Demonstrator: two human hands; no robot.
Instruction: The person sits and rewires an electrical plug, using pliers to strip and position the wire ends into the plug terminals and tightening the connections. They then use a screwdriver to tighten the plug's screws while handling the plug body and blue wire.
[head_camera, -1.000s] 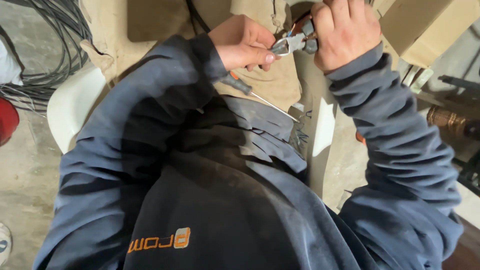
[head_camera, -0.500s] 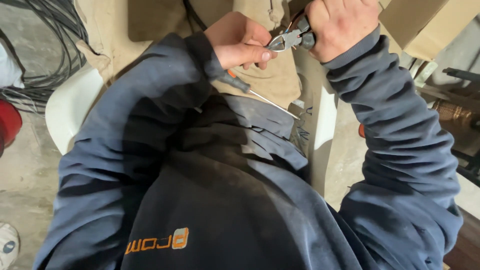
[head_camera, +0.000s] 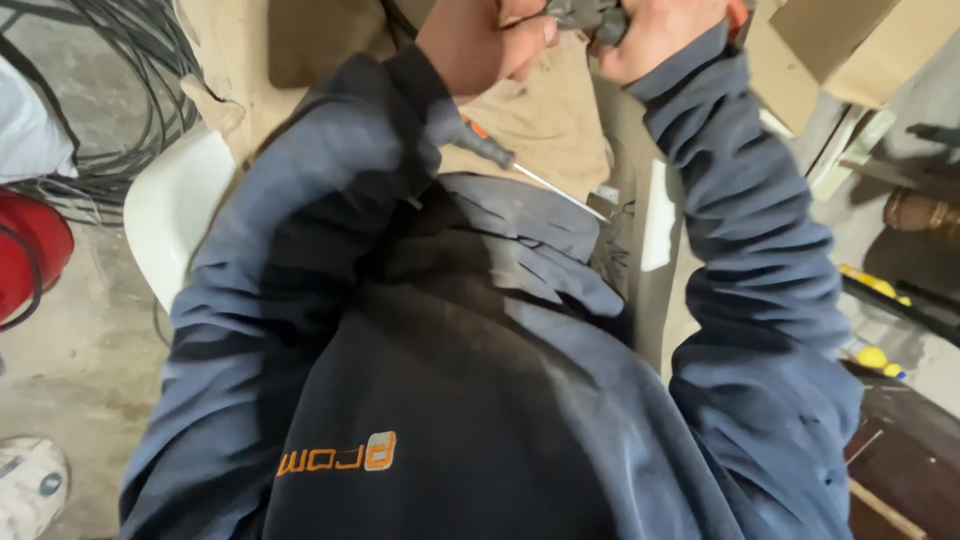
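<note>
Gripping dark pliers (head_camera: 590, 14) with right hand (head_camera: 655, 35), long axis leftward, left hand (head_camera: 480, 45) curled beside

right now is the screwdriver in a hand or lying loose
Lying loose. The screwdriver rests across the person's lap, and neither the left hand nor the right hand touches it; both are raised at the pliers.

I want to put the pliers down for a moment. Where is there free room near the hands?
Free: the tan cloth on the lap, between the left hand and the screwdriver. Bare concrete floor lies beside the white seat. Crowded: the right side, with cardboard boxes and tools.
</note>
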